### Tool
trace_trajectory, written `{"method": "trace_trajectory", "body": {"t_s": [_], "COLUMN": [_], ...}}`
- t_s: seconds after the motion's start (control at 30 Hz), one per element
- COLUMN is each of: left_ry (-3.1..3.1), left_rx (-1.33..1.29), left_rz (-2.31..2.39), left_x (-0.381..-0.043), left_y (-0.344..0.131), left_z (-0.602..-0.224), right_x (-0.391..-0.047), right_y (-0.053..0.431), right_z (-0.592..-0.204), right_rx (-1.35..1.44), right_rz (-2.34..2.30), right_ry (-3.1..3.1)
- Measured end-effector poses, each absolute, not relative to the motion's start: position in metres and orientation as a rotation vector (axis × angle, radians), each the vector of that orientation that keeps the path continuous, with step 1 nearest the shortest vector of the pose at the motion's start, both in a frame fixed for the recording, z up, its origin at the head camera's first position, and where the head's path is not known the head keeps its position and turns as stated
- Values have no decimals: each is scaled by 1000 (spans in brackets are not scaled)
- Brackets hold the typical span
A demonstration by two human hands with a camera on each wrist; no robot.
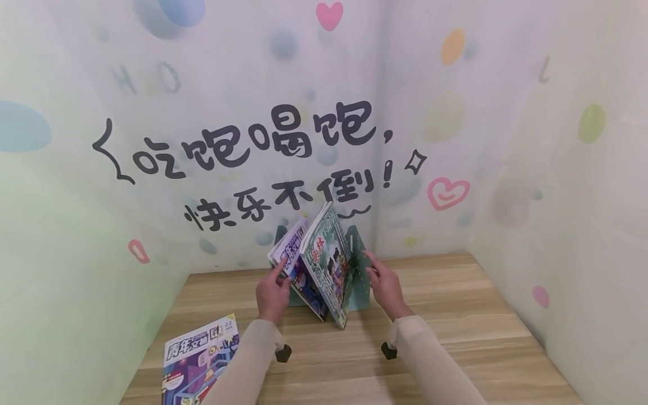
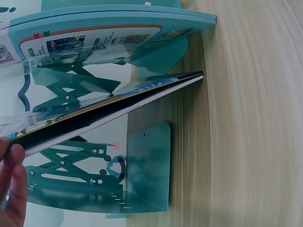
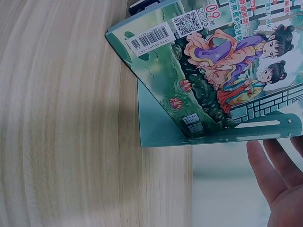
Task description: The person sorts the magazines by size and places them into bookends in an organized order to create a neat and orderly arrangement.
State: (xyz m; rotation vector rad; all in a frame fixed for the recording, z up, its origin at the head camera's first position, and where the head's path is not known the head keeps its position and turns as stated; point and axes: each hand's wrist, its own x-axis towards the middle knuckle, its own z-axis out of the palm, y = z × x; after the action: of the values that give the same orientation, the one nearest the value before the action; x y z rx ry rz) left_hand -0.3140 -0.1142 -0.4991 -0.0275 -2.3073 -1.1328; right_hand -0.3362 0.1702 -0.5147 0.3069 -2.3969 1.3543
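Note:
My left hand (image 1: 273,295) pinches the edge of a purple-and-white magazine (image 1: 292,247), which leans in a teal expanding bookend (image 1: 361,281). In the left wrist view, that magazine (image 2: 113,106) slants between a pale blue-backed magazine (image 2: 165,23) and the bookend's left end plate (image 2: 149,165), with a gap beside the plate. Against the right end stands a green illustrated magazine (image 1: 326,264), tilted, with a barcode on its cover. My right hand (image 1: 387,287) touches the bookend's right end plate from outside, fingers (image 3: 274,165) extended.
Another purple magazine (image 1: 199,360) lies flat on the wooden table (image 1: 455,326) at the front left. A printed wall cloth (image 1: 324,140) with large dark lettering rises directly behind the bookend, and pale walls flank the table on both sides.

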Motion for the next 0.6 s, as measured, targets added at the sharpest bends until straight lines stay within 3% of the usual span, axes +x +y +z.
{"method": "trace_trajectory", "body": {"t_s": [0.6], "left_ry": [-2213], "left_rx": [-109], "left_rz": [-1037], "left_x": [-311], "left_y": [-113], "left_z": [-500], "right_x": [-337], "right_y": [171], "right_z": [-517], "right_rx": [299], "right_rz": [1369], "right_ry": [-2409]}}
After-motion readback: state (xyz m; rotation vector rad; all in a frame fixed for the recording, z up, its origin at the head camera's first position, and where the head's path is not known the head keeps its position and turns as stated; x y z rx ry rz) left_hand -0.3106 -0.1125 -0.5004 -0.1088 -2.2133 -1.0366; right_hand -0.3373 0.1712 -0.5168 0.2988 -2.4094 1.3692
